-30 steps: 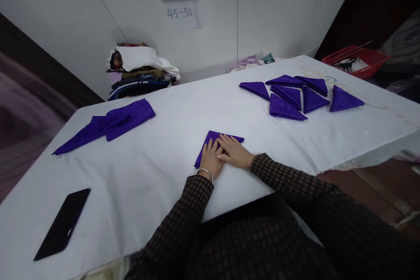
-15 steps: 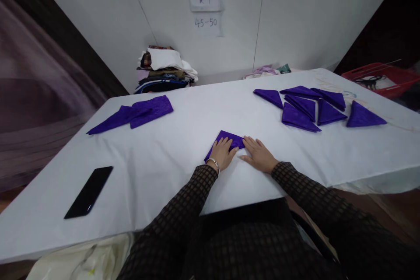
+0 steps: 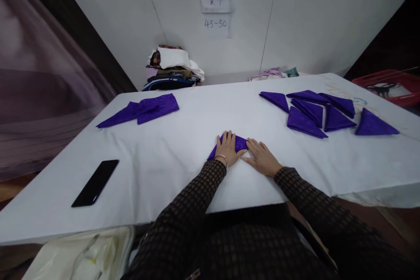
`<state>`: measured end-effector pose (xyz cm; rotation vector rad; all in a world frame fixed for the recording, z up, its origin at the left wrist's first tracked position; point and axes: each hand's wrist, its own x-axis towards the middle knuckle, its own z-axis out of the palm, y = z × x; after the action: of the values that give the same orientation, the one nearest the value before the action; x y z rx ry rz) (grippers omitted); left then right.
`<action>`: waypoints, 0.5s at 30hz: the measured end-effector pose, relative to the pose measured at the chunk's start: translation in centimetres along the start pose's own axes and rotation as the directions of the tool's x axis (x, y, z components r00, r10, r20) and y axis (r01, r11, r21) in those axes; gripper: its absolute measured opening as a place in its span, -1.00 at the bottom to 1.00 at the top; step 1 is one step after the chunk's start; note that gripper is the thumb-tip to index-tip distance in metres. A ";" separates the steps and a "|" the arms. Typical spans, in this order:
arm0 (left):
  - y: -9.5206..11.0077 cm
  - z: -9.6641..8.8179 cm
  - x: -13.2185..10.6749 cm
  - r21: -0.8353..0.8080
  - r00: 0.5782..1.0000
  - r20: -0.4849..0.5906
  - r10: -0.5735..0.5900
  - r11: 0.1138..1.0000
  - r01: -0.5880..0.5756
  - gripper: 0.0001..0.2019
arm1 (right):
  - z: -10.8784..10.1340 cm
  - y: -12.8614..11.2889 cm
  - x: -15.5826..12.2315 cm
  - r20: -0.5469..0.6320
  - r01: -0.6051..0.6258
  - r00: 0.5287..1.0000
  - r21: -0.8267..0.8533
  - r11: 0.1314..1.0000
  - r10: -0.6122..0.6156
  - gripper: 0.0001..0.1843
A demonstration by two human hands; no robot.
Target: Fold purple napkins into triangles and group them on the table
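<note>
A purple cloth napkin (image 3: 241, 143), folded small, lies on the white table (image 3: 183, 157) near its front edge. My left hand (image 3: 227, 148) lies flat on the napkin with fingers stretched out, a bracelet at the wrist. My right hand (image 3: 262, 158) rests flat on the table just right of the napkin, fingertips touching its right edge. Both hands are open and grip nothing.
Several purple napkins folded into triangles (image 3: 306, 116) lie at the right. Unfolded purple napkins (image 3: 144, 109) lie at the back left. A black phone (image 3: 95, 182) sits front left. A pile of clothes (image 3: 172, 68) stands by the wall, a red basket (image 3: 390, 87) far right.
My right hand slid off the napkin to its right side and now lies on the table. The left hand stays pressed on the napkin. The camera view shifted left.
</note>
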<state>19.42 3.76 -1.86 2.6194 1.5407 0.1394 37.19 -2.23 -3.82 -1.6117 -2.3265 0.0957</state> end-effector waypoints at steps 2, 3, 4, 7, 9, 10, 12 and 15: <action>-0.4 -0.3 -0.5 0.003 0.999 0.010 -0.036 0.999 0.035 -0.14 | -0.1 0.0 0.0 0.005 -0.001 1.000 0.003 1.000 0.001 -0.26; -0.7 -0.4 -0.9 0.003 0.998 0.016 -0.054 0.999 0.054 -0.12 | -0.1 0.0 0.0 0.010 -0.002 1.000 0.003 1.000 0.002 -0.25; -1.1 -0.6 -1.2 0.004 0.997 0.022 -0.073 0.997 0.073 -0.10 | -0.2 0.0 0.0 0.018 -0.004 1.000 0.001 1.000 0.004 -0.25; -2.4 -0.8 -2.4 0.011 0.991 0.048 -0.123 0.992 0.123 -0.09 | -0.4 -0.1 0.0 0.042 -0.014 0.999 -0.015 1.000 0.015 -0.24; -3.1 -0.8 -3.0 0.013 0.988 0.070 -0.141 0.990 0.141 -0.11 | -0.4 -0.3 0.0 0.058 -0.019 0.998 -0.029 0.999 0.021 -0.23; -3.3 -0.8 -3.2 0.014 0.986 0.078 -0.146 0.989 0.146 -0.11 | -0.5 -0.3 0.0 0.065 -0.020 0.998 -0.037 0.999 0.023 -0.23; -3.5 -0.8 -3.4 0.016 0.984 0.091 -0.153 0.988 0.152 -0.11 | -0.5 -0.4 0.0 0.078 -0.023 0.997 -0.055 0.998 0.028 -0.22; -3.4 -1.0 -3.4 0.019 0.983 0.100 -0.154 0.988 0.153 -0.11 | -0.8 -0.2 0.0 0.114 -0.032 0.993 -0.063 0.998 0.039 -0.22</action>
<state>14.70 2.44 -1.46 2.4613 1.7034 -0.0140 37.21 -2.40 -2.96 -1.7192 -2.4086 0.1300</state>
